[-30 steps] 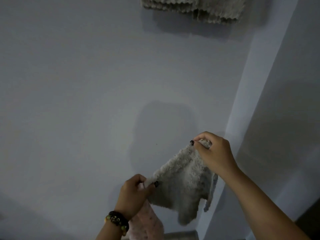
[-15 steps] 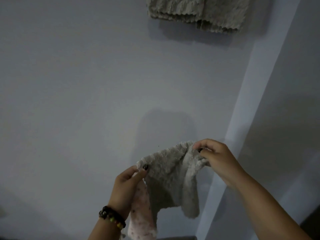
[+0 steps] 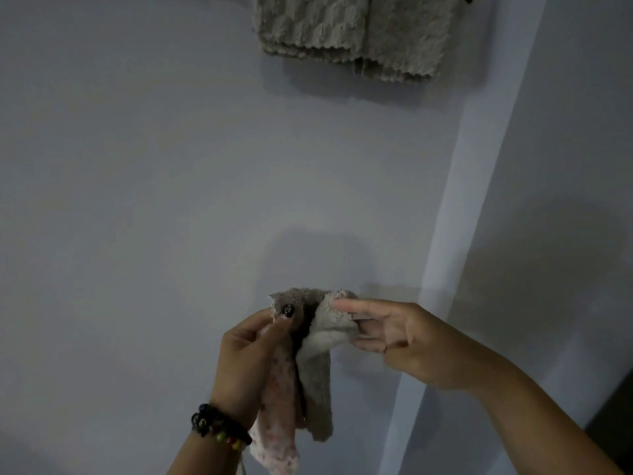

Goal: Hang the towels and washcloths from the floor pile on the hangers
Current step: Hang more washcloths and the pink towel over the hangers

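Observation:
A small grey fluffy washcloth [image 3: 318,358] hangs folded between my two hands in front of the wall. My left hand [image 3: 250,358], with a bead bracelet on the wrist, pinches one top corner with the thumb and also holds a pale pink speckled cloth [image 3: 279,423] that dangles below it. My right hand [image 3: 394,337] pinches the other top corner, its fingers nearly straight and pointing left. The two corners are brought close together. Grey towels [image 3: 349,32] hang on the wall at the top; their hanger is not visible.
A plain pale wall [image 3: 137,200] fills the view. A lighter vertical wall edge [image 3: 455,234] runs down at the right, with a darker side wall [image 3: 565,200] beyond it. A dark shape [image 3: 613,433] sits at the lower right corner.
My hands have moved towards each other, so the spread grey washcloth is now folded in half. The view has tilted up, showing more of the hung towels.

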